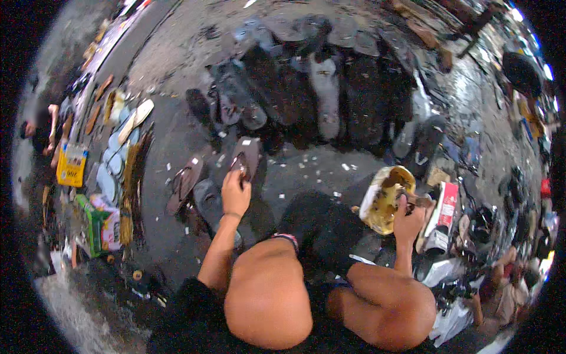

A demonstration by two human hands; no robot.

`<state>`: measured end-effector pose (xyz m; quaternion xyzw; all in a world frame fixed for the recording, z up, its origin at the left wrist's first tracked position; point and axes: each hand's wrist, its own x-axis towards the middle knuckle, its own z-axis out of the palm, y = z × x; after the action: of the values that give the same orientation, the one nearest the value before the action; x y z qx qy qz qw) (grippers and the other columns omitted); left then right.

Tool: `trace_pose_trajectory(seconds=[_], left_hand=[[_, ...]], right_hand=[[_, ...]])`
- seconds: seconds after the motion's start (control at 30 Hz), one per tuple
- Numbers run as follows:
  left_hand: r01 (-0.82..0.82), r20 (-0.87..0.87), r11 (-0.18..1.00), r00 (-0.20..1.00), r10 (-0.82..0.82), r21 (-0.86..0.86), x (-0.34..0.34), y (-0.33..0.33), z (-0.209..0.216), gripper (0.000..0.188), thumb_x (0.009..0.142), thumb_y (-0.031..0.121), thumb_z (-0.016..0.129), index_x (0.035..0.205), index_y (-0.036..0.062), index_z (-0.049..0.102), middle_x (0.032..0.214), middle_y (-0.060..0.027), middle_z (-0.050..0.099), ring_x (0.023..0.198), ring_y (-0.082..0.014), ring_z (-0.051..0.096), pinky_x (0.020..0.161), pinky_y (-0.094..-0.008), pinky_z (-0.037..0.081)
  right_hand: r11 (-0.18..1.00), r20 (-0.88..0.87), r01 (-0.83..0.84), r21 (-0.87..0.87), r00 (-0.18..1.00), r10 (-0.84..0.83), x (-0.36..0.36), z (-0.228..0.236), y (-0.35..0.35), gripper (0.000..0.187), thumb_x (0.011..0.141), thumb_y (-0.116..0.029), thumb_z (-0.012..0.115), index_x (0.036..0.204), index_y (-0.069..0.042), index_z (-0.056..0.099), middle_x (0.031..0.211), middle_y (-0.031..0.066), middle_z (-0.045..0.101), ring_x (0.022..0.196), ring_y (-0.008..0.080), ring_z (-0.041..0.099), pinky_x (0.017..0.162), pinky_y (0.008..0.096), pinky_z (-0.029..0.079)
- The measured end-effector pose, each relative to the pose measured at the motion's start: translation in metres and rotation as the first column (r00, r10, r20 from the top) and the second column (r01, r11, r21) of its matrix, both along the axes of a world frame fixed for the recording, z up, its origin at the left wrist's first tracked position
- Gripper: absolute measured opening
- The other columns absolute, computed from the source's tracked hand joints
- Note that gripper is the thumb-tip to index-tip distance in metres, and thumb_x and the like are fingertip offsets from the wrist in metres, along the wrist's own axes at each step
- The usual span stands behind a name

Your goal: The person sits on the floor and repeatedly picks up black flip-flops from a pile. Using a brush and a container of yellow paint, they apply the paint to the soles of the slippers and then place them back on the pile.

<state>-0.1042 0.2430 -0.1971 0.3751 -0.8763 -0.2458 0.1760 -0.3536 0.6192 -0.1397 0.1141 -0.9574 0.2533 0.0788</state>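
"Head view, then: how far along does it look from your end?"

"Partway through one flip-flop, I'd guess. I'm only on the remote feed, but the left hand point(236, 192) has its fingers clamped on the near end of a brown flip-flop point(250, 159). Can't tell if it's lifted or resting on the floor point(156, 197)."

"And the right?"

"Right hand point(408, 223) is up against the right side of a pale tub point(368, 203) with brownish goo smeared inside. Fingers look curled, but it's too blurry for me to say whether they've got hold of anything."

"So what's done, what's left?"

"Strap looks to be on the brown one already. A second brown flip-flop point(187, 182) and a greyish one point(207, 199) lie left of it, no hand on either. Farther out there's a big crowd of dark soles point(361, 97). Finished or waiting? No clue from this shot. White scraps point(346, 167) are dotted around too. My read: one piece in hand, loads untouched, and I wouldn't put a percentage on it."
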Motion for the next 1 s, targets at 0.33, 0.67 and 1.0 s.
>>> trace_pose_trajectory(seconds=[0.33, 0.67, 1.0], left_hand=[[0.369, 0.165, 0.897, 0.896, -0.413, 0.245, -0.042, 0.084, -0.037, 0.079, 0.087, 0.046, 0.068, 0.151, 0.0077, 0.042, 0.165, -0.0244, 0.01, 0.152, -0.0431, 0.008, 0.12, -0.0566, 0.008], [0.472, -0.398, -0.282, 0.873, 0.282, 0.835, -0.141, 0.054, 0.06, 0.05, 0.105, 0.038, 0.041, 0.137, 0.0024, 0.056, 0.134, -0.0146, 0.061, 0.119, -0.0247, 0.062, 0.105, -0.0379, 0.047], [0.459, -0.322, -0.468, 0.882, 0.344, 0.755, -0.177, 0.085, 0.095, 0.06, 0.103, 0.05, 0.048, 0.141, 0.004, 0.05, 0.137, -0.013, 0.057, 0.12, -0.0261, 0.059, 0.1, -0.0404, 0.052]], right_hand=[[0.835, 0.75, -0.418, 0.358, 0.662, 0.01, 0.037, 0.064, 0.048, 0.041, 0.093, -0.039, 0.06, 0.103, 0.0, 0.067, 0.103, 0.0272, 0.069, 0.095, 0.0442, 0.066, 0.08, 0.0488, 0.052], [0.522, 0.13, -0.27, -0.809, 0.784, 0.607, -0.022, 0.12, -0.102, 0.024, 0.09, -0.005, 0.072, 0.113, -0.002, 0.066, 0.111, 0.0071, 0.068, 0.099, 0.0137, 0.065, 0.089, 0.0293, 0.052], [0.72, -0.012, -0.397, -0.569, 0.879, 0.476, -0.09, 0.084, -0.143, 0.02, 0.088, -0.017, 0.071, 0.106, -0.006, 0.071, 0.094, 0.0152, 0.073, 0.087, 0.0365, 0.07, 0.077, 0.0446, 0.056]])
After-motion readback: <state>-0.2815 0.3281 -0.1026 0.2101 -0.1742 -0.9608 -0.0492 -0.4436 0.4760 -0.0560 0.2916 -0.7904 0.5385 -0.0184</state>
